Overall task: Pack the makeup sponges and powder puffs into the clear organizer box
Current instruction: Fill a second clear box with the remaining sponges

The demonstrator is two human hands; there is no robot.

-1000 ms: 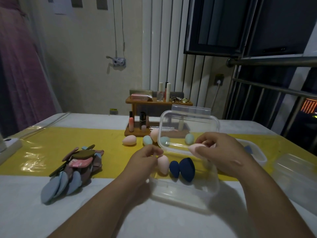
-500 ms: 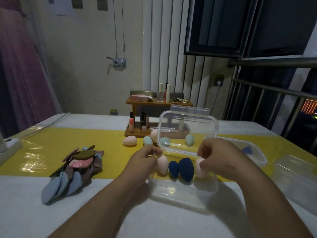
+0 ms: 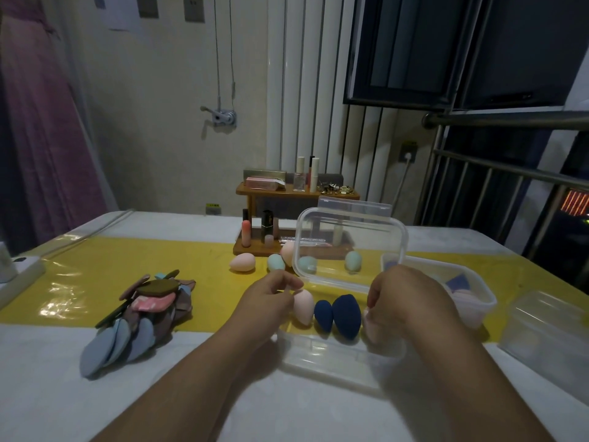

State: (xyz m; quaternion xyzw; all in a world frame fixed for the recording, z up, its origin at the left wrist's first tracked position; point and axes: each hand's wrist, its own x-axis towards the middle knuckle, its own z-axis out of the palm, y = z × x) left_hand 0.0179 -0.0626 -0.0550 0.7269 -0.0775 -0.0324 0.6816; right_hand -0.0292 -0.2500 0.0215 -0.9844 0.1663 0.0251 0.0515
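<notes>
The sponges stand on end, side by side, in the clear organizer box (image 3: 331, 355), probably so the row packs tight. The right hand (image 3: 411, 301), knuckles up at 3 o'clock of the row, curls its fingers around a pale sponge (image 3: 370, 327) and holds it just beside the large navy sponge (image 3: 347, 315). The small navy sponge (image 3: 323, 315) and the pink sponge (image 3: 302, 306) come next in line. At 9 o'clock the left hand (image 3: 271, 301) curls by the pink sponge's tip, and whether it pinches the tip cannot be told. The powder puffs (image 3: 143, 314) lie heaped well off at 9 o'clock. The loose sponges (image 3: 243, 261) wait at 12 o'clock, by the raised lid (image 3: 350, 237).

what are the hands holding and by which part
Right hand grips a pale pink sponge by its top, in the clear box. Left hand: fingertips at the tip of its leftmost sponge; grip unclear.
</notes>
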